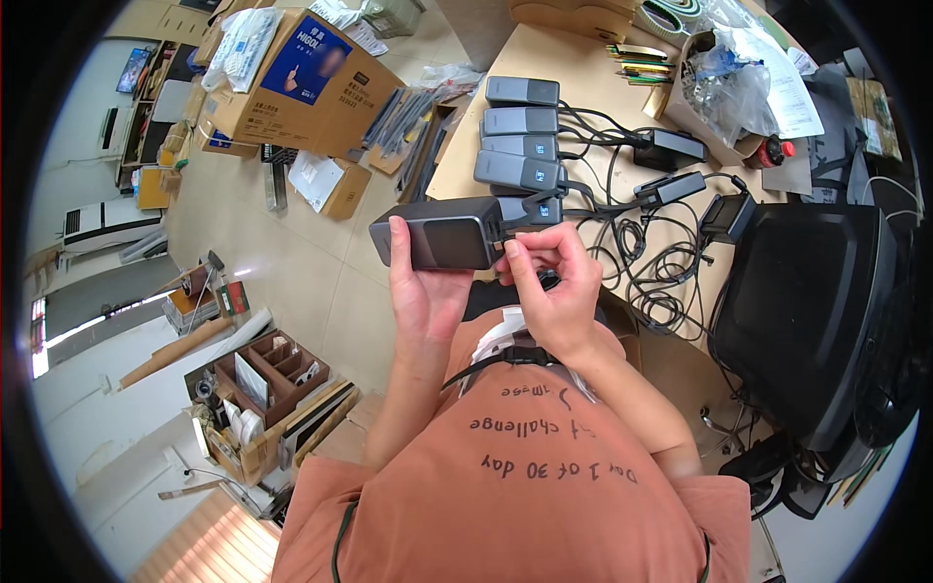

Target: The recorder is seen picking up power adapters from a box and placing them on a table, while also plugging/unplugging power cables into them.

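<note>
My left hand (420, 282) grips a dark grey rectangular power bank (435, 233) from below, holding it level in front of my chest. My right hand (549, 277) pinches at the device's right end, where a black cable plug (506, 225) meets it. Just beyond, a row of several similar grey power banks (522, 146) lies on the wooden table (573, 68), each with a black cable attached.
Tangled black cables and chargers (661, 194) cover the table's middle. A black office chair (816, 311) stands at right. A cardboard box (301, 87) with a blue panel, papers and wooden organisers (277, 374) lie on the floor at left.
</note>
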Available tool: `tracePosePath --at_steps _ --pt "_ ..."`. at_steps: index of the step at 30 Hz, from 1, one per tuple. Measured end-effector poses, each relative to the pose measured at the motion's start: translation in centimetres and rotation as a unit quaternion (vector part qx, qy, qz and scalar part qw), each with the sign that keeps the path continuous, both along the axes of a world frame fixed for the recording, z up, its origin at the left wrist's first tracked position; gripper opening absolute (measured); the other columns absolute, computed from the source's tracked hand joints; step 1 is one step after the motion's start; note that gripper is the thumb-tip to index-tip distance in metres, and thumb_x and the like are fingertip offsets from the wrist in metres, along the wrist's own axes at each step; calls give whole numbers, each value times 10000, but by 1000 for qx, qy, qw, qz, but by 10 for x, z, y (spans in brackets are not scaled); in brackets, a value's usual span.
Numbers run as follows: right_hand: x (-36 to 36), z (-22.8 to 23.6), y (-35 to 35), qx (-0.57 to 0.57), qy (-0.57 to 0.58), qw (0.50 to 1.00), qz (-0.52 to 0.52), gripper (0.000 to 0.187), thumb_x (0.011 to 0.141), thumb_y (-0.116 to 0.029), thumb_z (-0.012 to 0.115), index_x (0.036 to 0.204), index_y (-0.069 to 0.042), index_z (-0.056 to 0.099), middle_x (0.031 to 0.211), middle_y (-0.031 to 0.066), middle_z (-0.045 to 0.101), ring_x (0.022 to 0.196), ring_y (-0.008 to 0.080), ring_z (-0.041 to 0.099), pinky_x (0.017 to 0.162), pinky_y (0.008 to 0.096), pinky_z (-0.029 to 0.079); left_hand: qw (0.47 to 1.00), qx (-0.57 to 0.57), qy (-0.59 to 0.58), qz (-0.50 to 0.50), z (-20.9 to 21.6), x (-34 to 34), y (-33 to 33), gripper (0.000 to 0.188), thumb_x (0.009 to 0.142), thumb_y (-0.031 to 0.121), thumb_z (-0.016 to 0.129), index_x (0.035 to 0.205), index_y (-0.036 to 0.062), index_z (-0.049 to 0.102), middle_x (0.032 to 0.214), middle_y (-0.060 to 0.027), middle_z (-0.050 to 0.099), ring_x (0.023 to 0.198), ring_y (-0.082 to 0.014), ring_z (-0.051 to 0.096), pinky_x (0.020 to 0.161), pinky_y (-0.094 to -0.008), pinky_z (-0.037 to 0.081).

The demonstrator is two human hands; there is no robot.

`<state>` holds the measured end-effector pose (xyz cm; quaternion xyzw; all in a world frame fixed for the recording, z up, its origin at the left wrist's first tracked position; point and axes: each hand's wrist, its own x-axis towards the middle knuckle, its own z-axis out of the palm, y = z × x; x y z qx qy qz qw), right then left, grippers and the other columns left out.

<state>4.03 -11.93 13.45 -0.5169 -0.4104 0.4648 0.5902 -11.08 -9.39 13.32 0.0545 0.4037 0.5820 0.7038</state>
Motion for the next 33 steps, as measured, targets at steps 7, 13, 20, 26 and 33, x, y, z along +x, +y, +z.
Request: tracePosePath --at_steps 7,13,20,26,33 --pt "-4 -7 -2 26 10 1000 -7 115 948 -30 682 927 20 581 792 89 723 710 122 733 601 225 552 1000 11 18 -4 2 4 -1 550 1027 564 486 1278 83 573 1239 -86 650 1155 -234 607 997 -449 477" --pt "-13 -15 -2 45 6 999 -10 115 950 -7 667 921 23 560 766 91 699 703 148 742 614 245 576 996 62 61 -28 6 5 0 519 1024 558 502 1228 91 595 1172 -71 675 1086 -223 637 934 -437 497" --pt "-19 -22 -3 21 42 999 -6 117 965 -19 651 942 32 548 784 110 712 752 165 752 641 254 582 995 61 81 -15 7 1 5 498 1030 534 511 1199 73 593 1148 -79 677 1062 -220 643 925 -432 500" --pt "6 -8 -1 -31 -162 984 61 99 980 -110 624 957 -17 600 764 84 707 766 188 746 675 274 562 997 -4 61 40 5 -8 11 459 1032 487 537 1209 68 595 1141 -92 679 1064 -228 649 922 -423 511" --pt "-20 -23 -6 22 -380 914 139 213 990 -178 551 832 -36 541 679 160 601 662 367 629 602 467 497 997 -4 57 -54 -26 -41 7 444 1023 465 567 1223 70 589 1192 -91 662 1130 -225 620 982 -426 491"
